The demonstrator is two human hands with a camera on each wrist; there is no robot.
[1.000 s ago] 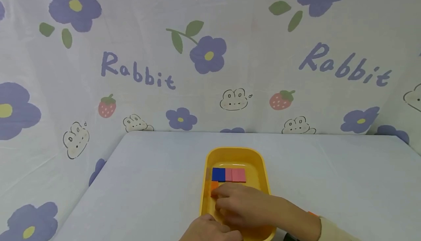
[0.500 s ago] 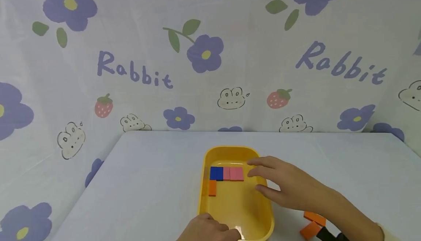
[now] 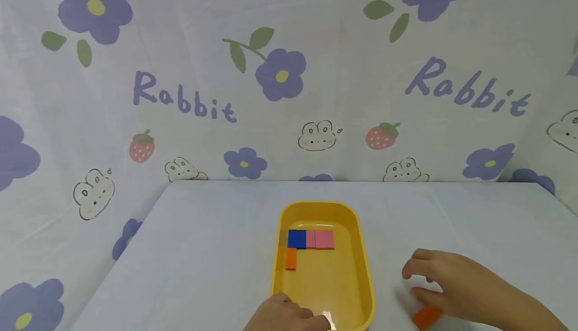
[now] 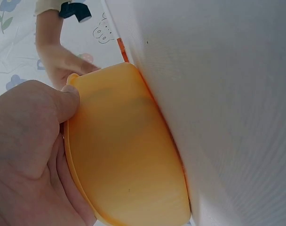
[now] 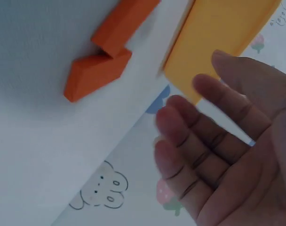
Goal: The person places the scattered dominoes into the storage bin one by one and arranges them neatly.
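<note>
My left hand [image 3: 289, 315] grips the near end of a yellow plastic tray [image 3: 368, 276]; in the left wrist view the thumb lies on the rim. Inside the tray, blue [image 3: 297, 238] and pink blocks [image 3: 324, 239] form a row at the far left, with an orange block [image 3: 291, 259] below its left end. Right of the tray, my right hand [image 3: 460, 286] hovers with loosely bent fingers, holding nothing. By its thumb lies a loose orange block [image 3: 426, 317]. The right wrist view shows two orange blocks [image 5: 96, 73] touching, apart from the fingers.
The tray stands on a white-covered table [image 3: 212, 251]. Behind it hangs a white cloth [image 3: 343, 70] printed with flowers, rabbits and strawberries. The right hand and forearm cover part of the table at the right.
My right hand has left the orange block in the tray and moved right, out over the loose orange blocks, now hiding the black pieces there. My left hand stays on the tray.
</note>
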